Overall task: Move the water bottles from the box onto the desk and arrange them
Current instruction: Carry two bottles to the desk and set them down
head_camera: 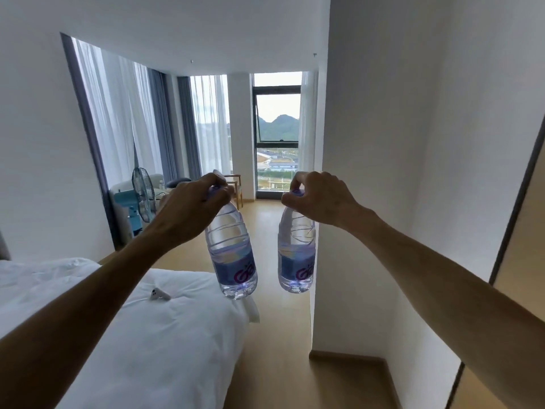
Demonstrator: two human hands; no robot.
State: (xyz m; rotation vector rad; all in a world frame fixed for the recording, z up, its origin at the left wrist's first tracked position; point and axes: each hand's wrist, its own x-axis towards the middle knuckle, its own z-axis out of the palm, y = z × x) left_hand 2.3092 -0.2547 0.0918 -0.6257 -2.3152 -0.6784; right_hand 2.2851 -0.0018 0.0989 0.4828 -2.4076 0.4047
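Here, a white bed (pixel 153 343) fills the low left part of the view. A wood floor (pixel 274 335) runs beside its right edge, up to a tall window (pixel 277 122) far away. A white wall (pixel 383 172) stands on the right. A fan (pixel 143 194) stands far off on the left.

Two arms reach out in front. The left hand (pixel 188 206) has its grip curled tight around the cap end of the left water bottle (pixel 231 255). The bottle hangs down in the air, tilted a little, just over the right edge of the bed. The right hand (pixel 320 199) pinches the cap of the right water bottle (pixel 296 252) the same way. That bottle hangs over the floor. The two bottles are near each other but apart.

A small white phone (pixel 159 294) lies on the bed, near its right edge.
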